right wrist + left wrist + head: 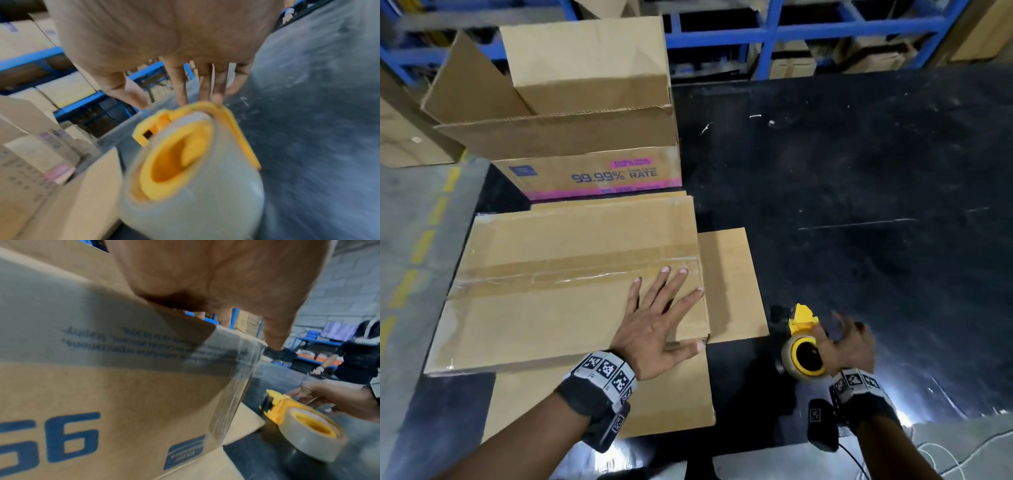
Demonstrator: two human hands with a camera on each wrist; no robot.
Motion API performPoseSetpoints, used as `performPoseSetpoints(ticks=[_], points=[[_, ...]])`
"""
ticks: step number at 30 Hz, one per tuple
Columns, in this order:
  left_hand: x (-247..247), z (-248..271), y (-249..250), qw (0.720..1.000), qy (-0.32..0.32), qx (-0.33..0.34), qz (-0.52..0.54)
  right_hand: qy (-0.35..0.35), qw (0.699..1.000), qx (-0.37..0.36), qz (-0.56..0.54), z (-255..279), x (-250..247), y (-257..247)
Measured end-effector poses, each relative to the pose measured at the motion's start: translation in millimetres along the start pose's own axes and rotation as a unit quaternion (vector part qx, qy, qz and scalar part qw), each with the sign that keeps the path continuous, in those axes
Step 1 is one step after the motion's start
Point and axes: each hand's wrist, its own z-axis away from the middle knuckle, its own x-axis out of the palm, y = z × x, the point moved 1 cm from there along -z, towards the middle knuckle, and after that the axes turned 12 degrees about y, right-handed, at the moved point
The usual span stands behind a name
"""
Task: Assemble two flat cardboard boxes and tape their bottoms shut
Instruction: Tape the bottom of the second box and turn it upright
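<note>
A cardboard box point(551, 308) lies bottom up on the black table, its seam covered by clear tape point(544, 275). My left hand point(661, 318) presses flat on its right end with fingers spread; the left wrist view shows the palm point(216, 272) over the printed box side point(102, 394). A yellow tape dispenser point(803, 353) stands on the table right of the box. My right hand point(849, 346) hovers at it with straight, spread fingers point(179, 84), blurred, close above the dispenser point(185, 162). Behind stands a second box point(585, 130), upright with its flaps open.
Flat cardboard sheets point(729, 284) lie under the taped box and stick out right and front. The black table point(859, 205) stretches right. Blue shelving point(770, 34) with cartons stands behind. A yellow dashed line marks the grey floor point(421, 240) at left. Another person point(357, 360) works far off.
</note>
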Motion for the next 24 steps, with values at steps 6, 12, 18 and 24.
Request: performPoseSetpoints(ticks=[6, 12, 18, 24], points=[[-49, 2, -45, 0.961, 0.156, -0.107, 0.2, 0.036, 0.983, -0.12, -0.133, 2, -40, -121], [-114, 18, -172, 0.935, 0.157, -0.295, 0.118, -0.062, 0.963, -0.229, -0.126, 13, -18, -264], [-138, 32, -288, 0.898, 0.069, -0.43, 0.056, -0.153, 0.957, -0.246, 0.011, 19, 18, -348], [-138, 9, -334, 0.896, -0.024, -0.439, 0.064, -0.194, 0.952, -0.222, 0.085, 12, 50, -385]])
